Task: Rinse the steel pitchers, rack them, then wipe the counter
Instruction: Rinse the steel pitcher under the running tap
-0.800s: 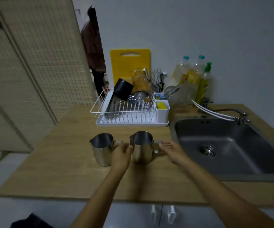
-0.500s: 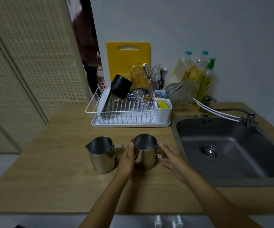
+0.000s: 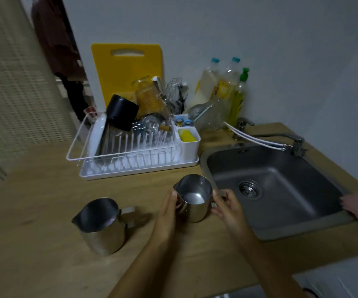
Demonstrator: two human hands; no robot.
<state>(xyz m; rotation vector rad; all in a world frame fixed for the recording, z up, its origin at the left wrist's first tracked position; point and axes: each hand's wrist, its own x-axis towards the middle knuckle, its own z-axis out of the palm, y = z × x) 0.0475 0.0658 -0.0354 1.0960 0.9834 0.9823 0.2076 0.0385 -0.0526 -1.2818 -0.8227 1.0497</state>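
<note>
On the wooden tabletop [image 3: 44,211], near centre, two bare hands hold one steel pitcher [image 3: 194,197] just left of the sink [image 3: 281,190]. Left hand [image 3: 166,214] presses flat against its side at nine o'clock, grip open, palm touching; right hand [image 3: 227,208] has its grip closed on the handle at three o'clock. A second steel pitcher [image 3: 102,225] stands upright at eight o'clock, apart from the hands. At twelve o'clock sits a white dish rack [image 3: 130,151], crowded with items, a yellow cutting board [image 3: 126,67] behind it
</note>
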